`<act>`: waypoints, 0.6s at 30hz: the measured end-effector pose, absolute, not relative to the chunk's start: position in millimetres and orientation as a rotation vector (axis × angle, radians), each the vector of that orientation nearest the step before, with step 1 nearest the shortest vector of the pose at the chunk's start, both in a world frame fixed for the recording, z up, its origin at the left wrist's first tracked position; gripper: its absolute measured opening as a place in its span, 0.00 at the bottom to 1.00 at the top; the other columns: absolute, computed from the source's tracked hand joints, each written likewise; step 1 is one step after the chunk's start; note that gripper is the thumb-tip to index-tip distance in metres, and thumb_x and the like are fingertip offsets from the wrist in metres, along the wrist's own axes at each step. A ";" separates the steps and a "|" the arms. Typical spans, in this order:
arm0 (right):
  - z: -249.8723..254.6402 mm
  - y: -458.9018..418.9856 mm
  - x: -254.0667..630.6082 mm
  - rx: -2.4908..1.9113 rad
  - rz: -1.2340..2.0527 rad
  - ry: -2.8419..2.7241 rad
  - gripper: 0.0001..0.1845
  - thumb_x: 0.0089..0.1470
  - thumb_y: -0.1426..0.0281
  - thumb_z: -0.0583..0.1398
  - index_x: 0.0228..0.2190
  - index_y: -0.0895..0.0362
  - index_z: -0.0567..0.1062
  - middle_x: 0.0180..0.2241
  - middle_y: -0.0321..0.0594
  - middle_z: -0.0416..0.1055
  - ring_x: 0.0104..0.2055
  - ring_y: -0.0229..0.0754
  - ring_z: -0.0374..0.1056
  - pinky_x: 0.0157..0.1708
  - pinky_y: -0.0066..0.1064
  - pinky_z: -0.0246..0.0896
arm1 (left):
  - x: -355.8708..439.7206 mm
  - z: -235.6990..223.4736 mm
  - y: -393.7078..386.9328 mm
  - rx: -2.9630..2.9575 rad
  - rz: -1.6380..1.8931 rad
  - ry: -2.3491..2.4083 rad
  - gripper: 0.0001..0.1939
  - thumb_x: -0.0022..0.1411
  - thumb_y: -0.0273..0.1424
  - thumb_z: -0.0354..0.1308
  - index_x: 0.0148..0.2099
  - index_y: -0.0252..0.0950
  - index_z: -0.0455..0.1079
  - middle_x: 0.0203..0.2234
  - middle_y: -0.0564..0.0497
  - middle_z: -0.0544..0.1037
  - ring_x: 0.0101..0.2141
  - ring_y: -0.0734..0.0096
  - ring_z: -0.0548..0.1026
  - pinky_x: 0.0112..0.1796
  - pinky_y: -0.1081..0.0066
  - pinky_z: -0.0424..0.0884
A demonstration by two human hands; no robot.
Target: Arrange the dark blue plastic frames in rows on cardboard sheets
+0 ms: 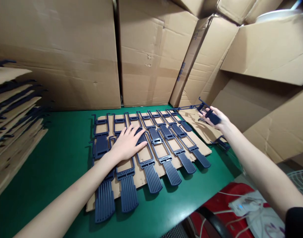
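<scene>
My left hand lies with its fingers spread over several dark blue plastic frame parts, each with a ribbed paddle end. These parts are set in two overlapping rows on a flat cardboard sheet. At the right, my right hand is closed around another dark blue plastic frame part, raised above a second cardboard sheet. Some of its fingers are hidden behind the part. More dark blue pieces show at the edge of that second sheet.
Layered cardboard sheets with dark blue parts between them form a stack at the left. Large cardboard boxes stand behind the green table. Below its right edge are a red surface, white cables and a black curved bar.
</scene>
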State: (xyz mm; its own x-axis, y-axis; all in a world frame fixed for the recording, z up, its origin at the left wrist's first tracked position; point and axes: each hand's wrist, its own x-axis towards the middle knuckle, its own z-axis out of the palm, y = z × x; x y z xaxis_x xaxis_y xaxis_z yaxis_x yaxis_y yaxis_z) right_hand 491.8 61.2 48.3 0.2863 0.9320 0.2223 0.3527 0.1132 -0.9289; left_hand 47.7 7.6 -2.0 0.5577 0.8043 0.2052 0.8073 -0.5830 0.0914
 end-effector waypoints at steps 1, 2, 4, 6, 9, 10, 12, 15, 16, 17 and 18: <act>51.1 56.1 490.3 -1.428 0.723 -1.264 0.15 0.53 0.58 0.49 0.26 0.56 0.64 0.30 0.52 0.70 0.34 0.45 0.70 0.34 0.38 0.68 | 47.6 -2.1 7.7 -2.762 -0.352 -1.426 0.32 0.64 0.51 0.37 0.65 0.42 0.51 0.64 0.47 0.52 0.63 0.50 0.45 0.59 0.50 0.45; 53.1 50.5 489.0 -1.402 0.794 -1.249 0.16 0.53 0.57 0.48 0.27 0.56 0.64 0.31 0.54 0.70 0.36 0.45 0.69 0.35 0.38 0.67 | 47.6 -2.1 7.7 -2.762 -0.351 -1.425 0.32 0.64 0.51 0.37 0.65 0.42 0.51 0.64 0.47 0.52 0.63 0.50 0.45 0.59 0.50 0.45; 54.9 39.4 486.8 -1.302 0.961 -1.185 0.18 0.54 0.56 0.47 0.30 0.58 0.66 0.32 0.56 0.70 0.39 0.45 0.69 0.37 0.37 0.66 | 47.5 -2.0 7.8 -2.760 -0.348 -1.430 0.32 0.64 0.51 0.36 0.65 0.42 0.51 0.64 0.47 0.51 0.63 0.51 0.45 0.59 0.50 0.45; 55.1 31.0 486.0 -1.170 1.116 -1.103 0.20 0.54 0.56 0.48 0.33 0.60 0.67 0.35 0.57 0.69 0.43 0.45 0.67 0.36 0.35 0.66 | 47.5 -2.0 7.8 -2.761 -0.344 -1.437 0.32 0.64 0.51 0.37 0.65 0.42 0.51 0.64 0.47 0.51 0.63 0.51 0.45 0.59 0.50 0.45; 54.4 27.2 487.9 -1.255 1.020 -1.033 0.20 0.54 0.55 0.47 0.30 0.59 0.66 0.36 0.58 0.69 0.41 0.43 0.67 0.33 0.31 0.65 | 47.6 -1.7 8.0 -2.761 -0.338 -1.431 0.32 0.65 0.51 0.37 0.65 0.41 0.51 0.64 0.46 0.52 0.63 0.50 0.45 0.59 0.50 0.45; 54.0 27.9 489.0 -1.345 0.917 -1.019 0.19 0.54 0.54 0.49 0.28 0.58 0.65 0.36 0.58 0.69 0.40 0.43 0.67 0.31 0.30 0.65 | 47.7 -1.6 8.1 -2.759 -0.336 -1.428 0.32 0.65 0.51 0.37 0.65 0.41 0.51 0.64 0.45 0.52 0.63 0.50 0.46 0.59 0.50 0.45; 52.4 30.0 491.5 -1.498 0.713 -0.989 0.16 0.51 0.55 0.54 0.26 0.56 0.61 0.36 0.55 0.69 0.38 0.42 0.67 0.31 0.30 0.65 | 47.9 -1.1 8.1 -2.753 -0.332 -1.428 0.32 0.65 0.50 0.37 0.65 0.41 0.51 0.63 0.45 0.52 0.63 0.50 0.46 0.58 0.49 0.46; 48.9 28.6 494.2 -1.611 0.448 -1.003 0.19 0.41 0.62 0.65 0.31 0.56 0.62 0.43 0.52 0.67 0.47 0.45 0.64 0.41 0.34 0.63 | 48.1 -0.4 8.1 -2.753 -0.323 -1.432 0.32 0.65 0.50 0.37 0.65 0.41 0.51 0.63 0.45 0.53 0.63 0.50 0.46 0.58 0.49 0.46; 47.7 25.9 494.3 -1.643 0.357 -1.032 0.22 0.37 0.64 0.67 0.33 0.55 0.63 0.46 0.51 0.66 0.51 0.47 0.61 0.47 0.35 0.60 | 48.1 -0.2 8.0 -2.753 -0.322 -1.432 0.32 0.65 0.50 0.37 0.65 0.41 0.51 0.63 0.45 0.53 0.63 0.50 0.46 0.58 0.49 0.46; 46.5 22.1 494.0 -1.673 0.284 -1.074 0.25 0.34 0.66 0.68 0.35 0.55 0.64 0.48 0.50 0.65 0.55 0.49 0.58 0.52 0.37 0.55 | 48.1 0.0 8.0 -2.753 -0.322 -1.431 0.32 0.65 0.50 0.38 0.65 0.41 0.51 0.63 0.45 0.53 0.63 0.50 0.46 0.58 0.49 0.46; 45.4 17.4 492.9 -1.699 0.239 -1.124 0.27 0.32 0.66 0.69 0.36 0.55 0.66 0.49 0.50 0.65 0.56 0.50 0.56 0.55 0.39 0.51 | 48.2 0.2 7.9 -2.751 -0.322 -1.429 0.32 0.65 0.50 0.38 0.65 0.41 0.51 0.63 0.45 0.53 0.63 0.50 0.46 0.59 0.50 0.46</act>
State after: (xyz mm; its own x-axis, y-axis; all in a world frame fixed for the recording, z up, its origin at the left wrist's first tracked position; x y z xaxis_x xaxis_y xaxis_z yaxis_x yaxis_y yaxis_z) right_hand 492.9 17.4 45.4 0.5408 0.7671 0.3449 0.5604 -0.0228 -0.8279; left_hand 48.2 7.9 0.2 0.5585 0.8066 0.1938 0.8117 -0.5795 0.0728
